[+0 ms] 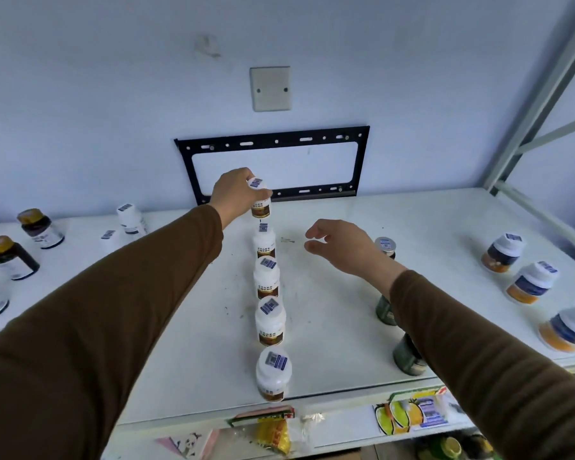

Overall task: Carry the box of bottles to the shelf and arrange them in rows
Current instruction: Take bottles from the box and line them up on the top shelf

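Bottles stand on the white shelf (346, 343) in a single file: four white-capped bottles (269, 322) run from the front edge back toward the left hand (236, 194), whose fingers (263, 195) pinch a fifth white bottle (260, 202) by its cap, just behind the row's far end. Right hand (341, 247) hovers right of the row, fingers (314, 246) loosely curled and apart, holding nothing.

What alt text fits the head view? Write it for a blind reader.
The left hand holds a white bottle at the far end of a row of four bottles on a white shelf. The right hand hovers open beside the row; other bottles stand at both sides.
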### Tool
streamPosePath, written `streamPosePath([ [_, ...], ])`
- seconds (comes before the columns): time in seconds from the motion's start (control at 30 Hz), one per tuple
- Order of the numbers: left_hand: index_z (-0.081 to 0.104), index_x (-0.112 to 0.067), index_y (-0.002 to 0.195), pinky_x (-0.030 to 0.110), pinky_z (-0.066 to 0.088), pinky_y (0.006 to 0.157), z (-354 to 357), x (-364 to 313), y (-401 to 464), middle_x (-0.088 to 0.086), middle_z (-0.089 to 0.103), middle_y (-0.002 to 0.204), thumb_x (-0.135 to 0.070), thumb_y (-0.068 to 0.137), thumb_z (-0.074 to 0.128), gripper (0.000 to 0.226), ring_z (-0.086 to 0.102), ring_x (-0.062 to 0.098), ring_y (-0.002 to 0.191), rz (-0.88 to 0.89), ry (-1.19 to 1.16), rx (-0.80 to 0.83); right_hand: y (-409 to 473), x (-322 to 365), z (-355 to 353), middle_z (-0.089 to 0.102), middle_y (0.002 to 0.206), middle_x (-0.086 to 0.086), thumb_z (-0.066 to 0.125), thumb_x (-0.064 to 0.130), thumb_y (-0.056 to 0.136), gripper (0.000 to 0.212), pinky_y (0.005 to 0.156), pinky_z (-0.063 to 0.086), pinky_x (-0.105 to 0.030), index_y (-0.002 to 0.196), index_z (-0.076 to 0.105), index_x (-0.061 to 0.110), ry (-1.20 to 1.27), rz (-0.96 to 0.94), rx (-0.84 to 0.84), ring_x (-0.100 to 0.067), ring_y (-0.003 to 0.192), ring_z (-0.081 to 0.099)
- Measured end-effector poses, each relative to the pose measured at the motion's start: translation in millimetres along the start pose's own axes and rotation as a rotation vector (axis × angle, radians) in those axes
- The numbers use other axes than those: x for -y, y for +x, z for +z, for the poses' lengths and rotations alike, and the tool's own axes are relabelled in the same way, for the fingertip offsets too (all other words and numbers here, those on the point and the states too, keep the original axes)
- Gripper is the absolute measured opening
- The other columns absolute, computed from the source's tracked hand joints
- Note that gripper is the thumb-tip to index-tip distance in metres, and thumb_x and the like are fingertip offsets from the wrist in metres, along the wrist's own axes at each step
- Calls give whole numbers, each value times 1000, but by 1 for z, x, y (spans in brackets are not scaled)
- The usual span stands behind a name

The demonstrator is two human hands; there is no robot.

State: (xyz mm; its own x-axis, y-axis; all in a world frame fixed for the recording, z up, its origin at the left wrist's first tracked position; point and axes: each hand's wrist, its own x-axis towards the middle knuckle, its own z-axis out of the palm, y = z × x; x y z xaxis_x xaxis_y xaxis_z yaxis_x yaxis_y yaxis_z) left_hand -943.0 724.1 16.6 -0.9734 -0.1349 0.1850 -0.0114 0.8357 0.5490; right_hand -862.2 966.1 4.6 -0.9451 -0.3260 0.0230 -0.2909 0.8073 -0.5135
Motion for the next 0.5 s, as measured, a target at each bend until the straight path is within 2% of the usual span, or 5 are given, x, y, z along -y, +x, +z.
streamPosePath([
  [0.17, 62, -12, 101, 38, 50, 77, 25, 20, 17, 5, 65, 95, -51, 82, 70, 44, 61, 22, 87, -55, 56, 93, 6, -8, 13, 64, 118, 8, 61, 43, 91, 28, 86, 46, -29, 115, 64, 28, 7, 31, 30, -14, 106, 59],
  [0.3, 60, -12, 90, 31, 41, 61, 38, 29, 26, 4, 63, 87, -52, 80, 72, 43, 57, 19, 76, -70, 85, 146, 9, -13, 18, 64, 115, 10, 61, 45, 90, 26, 87, 47, -30, 112, 64, 30, 8, 60, 37, -13, 104, 59],
  [0.37, 58, -12, 86, 30, 37, 58, 44, 31, 29, 4, 62, 85, -51, 80, 73, 42, 55, 18, 72, -69, 93, 164, 10, -16, 19, 64, 114, 11, 61, 44, 90, 26, 84, 46, -28, 112, 64, 30, 11, 68, 33, -12, 103, 59],
  [0.5, 63, -8, 94, 34, 46, 70, 53, 33, 34, 6, 65, 89, -49, 78, 75, 45, 58, 22, 77, -69, 87, 170, 12, -18, 20, 64, 112, 11, 61, 44, 90, 25, 85, 46, -29, 111, 64, 30, 12, 84, 28, -12, 102, 59],
])
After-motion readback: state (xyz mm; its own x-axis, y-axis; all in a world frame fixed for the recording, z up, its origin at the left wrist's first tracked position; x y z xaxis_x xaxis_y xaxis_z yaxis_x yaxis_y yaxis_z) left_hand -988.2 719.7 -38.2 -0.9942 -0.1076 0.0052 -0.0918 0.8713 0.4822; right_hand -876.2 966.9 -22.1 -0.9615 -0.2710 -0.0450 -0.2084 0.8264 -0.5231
